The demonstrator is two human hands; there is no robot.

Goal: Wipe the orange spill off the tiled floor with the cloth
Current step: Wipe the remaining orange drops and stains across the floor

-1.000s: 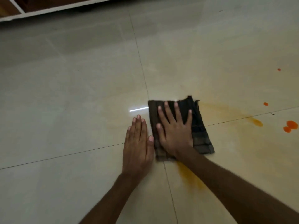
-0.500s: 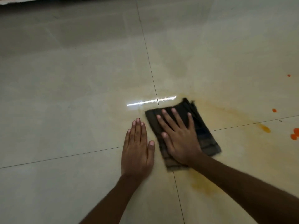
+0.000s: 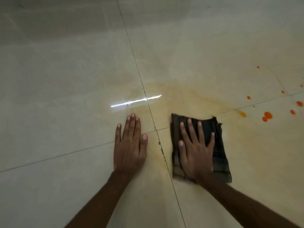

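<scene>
A dark folded cloth [image 3: 218, 155] lies flat on the pale tiled floor [image 3: 65, 79], just right of a grout cross. My right hand [image 3: 195, 150] presses on it, palm down with fingers spread. My left hand [image 3: 130, 143] rests flat on the bare tile to the left, fingers together, holding nothing. A faint smeared orange film [image 3: 189, 99] spreads on the tile beyond the cloth. Bright orange drops [image 3: 267, 116] sit to the right of the cloth.
Grout lines [image 3: 136, 63] cross between my hands. A bright light streak [image 3: 134, 101] reflects off the glossy tile ahead of my left hand. More small orange dots [image 3: 248, 97] scatter toward the right edge.
My right hand has slid the cloth to the right and toward me, away from my left hand, across the grout line. My left hand stays planted.
</scene>
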